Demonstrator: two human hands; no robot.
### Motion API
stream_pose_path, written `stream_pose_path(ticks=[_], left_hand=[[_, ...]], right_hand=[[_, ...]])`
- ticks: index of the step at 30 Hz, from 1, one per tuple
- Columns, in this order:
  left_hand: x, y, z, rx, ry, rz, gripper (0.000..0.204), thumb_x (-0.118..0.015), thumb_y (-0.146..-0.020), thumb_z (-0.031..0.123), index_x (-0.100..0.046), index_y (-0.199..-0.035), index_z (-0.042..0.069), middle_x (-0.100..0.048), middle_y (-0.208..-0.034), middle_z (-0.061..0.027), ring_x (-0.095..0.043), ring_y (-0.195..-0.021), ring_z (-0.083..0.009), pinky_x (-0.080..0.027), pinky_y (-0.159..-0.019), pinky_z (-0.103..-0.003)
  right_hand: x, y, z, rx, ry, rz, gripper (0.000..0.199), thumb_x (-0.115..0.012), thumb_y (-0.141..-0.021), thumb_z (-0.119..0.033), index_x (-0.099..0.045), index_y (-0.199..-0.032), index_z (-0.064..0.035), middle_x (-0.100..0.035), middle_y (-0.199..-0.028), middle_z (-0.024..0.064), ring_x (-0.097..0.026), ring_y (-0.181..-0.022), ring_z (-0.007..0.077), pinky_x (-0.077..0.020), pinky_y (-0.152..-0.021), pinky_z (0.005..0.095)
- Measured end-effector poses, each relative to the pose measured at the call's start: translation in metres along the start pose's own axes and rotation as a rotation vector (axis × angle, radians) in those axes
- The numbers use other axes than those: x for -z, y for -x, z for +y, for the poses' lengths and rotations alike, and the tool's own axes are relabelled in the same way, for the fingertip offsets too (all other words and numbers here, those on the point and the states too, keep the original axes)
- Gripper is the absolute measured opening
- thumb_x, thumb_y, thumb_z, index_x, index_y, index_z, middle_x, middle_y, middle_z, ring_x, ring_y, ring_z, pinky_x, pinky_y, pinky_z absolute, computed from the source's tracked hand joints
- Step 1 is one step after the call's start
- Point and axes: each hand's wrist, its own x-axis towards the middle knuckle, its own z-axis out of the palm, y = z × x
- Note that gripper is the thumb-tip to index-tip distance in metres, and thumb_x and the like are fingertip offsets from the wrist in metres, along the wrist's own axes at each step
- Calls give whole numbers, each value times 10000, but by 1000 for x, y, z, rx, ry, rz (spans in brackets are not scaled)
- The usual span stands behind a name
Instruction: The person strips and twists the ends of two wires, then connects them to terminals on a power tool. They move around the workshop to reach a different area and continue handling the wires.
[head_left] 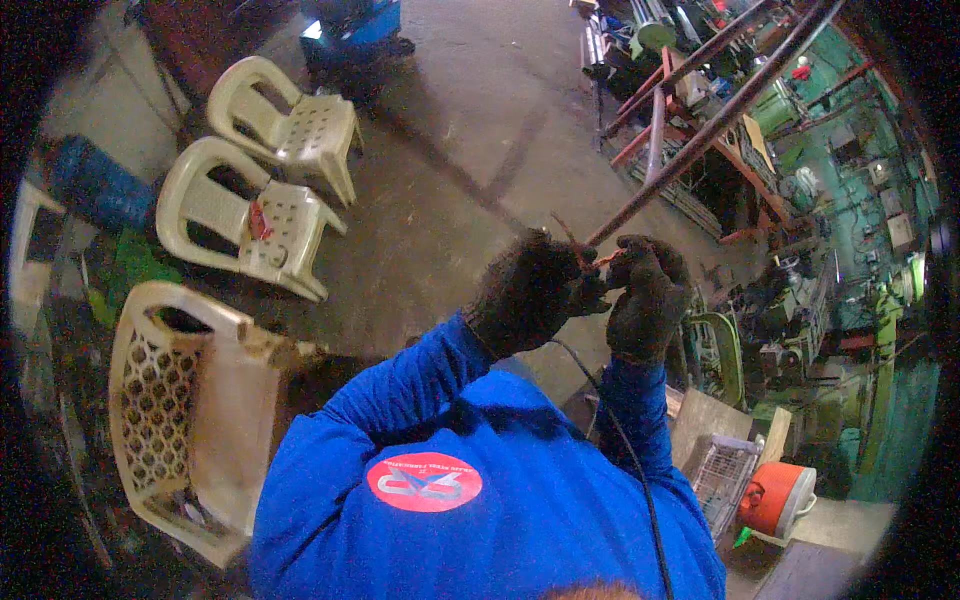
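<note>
My left hand [530, 292], in a dark glove, is closed with its fingertips at a thin copper-coloured strand that looks like wire [603, 259]. From the other side my right hand [648, 305], also gloved, pinches the same strand, so the two hands nearly meet. Part of the strand is hidden by the fingers. Just beyond the hands ends a long dark metal pipe [690, 152], slanting in from the upper right; whether it touches them I cannot tell. A black cable [632, 450] hangs across my blue sleeve and shirt, its upper end near my left wrist.
On the left stand two cream plastic chairs [300, 130], one with a red item [259, 222] on its seat, and a worn chair [165, 400]. A blue machine [350, 35] is at the far end. At right are cluttered metal racks and an orange cooler [775, 498].
</note>
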Motion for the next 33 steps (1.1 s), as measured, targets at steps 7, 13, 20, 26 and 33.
stream_pose_path(ticks=[7, 13, 20, 26, 33], left_hand=[[16, -141, 96, -37, -132, 146, 323, -660, -1044, 332, -654, -1148, 26, -720, -987, -102, -720, -821, -234, -607, -721, -397], [52, -290, 177, -223, -475, 368, 286, -668, -1040, 279, -659, -1101, -1, -698, -899, -83, -696, -738, -208, -580, -632, -336], [53, -431, 276, -352, -492, 446, 255, -678, -1035, 249, -684, -1083, -1, -718, -893, -87, -719, -728, -199, -600, -578, -347], [92, -545, 344, -409, -665, 514, 270, -662, -1044, 250, -695, -1148, 2, -750, -923, -79, -728, -732, -191, -584, -547, -311], [171, -666, 440, -626, -1203, 549, 225, -650, -1048, 270, -725, -1082, 60, -720, -842, -46, -660, -652, -163, -513, -513, -309]], right_hand=[[-48, -157, 62, -48, -65, 22, 235, -663, -973, -185, -721, -1031, 35, -706, -820, 84, -656, -690, 168, -533, -639, 299], [-58, -322, 147, 128, -23, -107, 315, -683, -940, -203, -707, -1171, 11, -676, -826, 43, -641, -721, 145, -538, -664, 302], [-119, -504, 133, -203, -4, -487, 429, -695, -945, -216, -666, -1294, 31, -671, -876, 31, -622, -701, 108, -510, -605, 264], [-186, -613, 174, -251, -90, -460, 261, -693, -966, -262, -752, -945, -9, -707, -708, 56, -632, -580, 130, -479, -528, 282], [-243, -760, 258, -415, 189, -464, 220, -674, -990, -252, -708, -1050, -42, -686, -764, 46, -601, -586, 135, -479, -528, 303]])
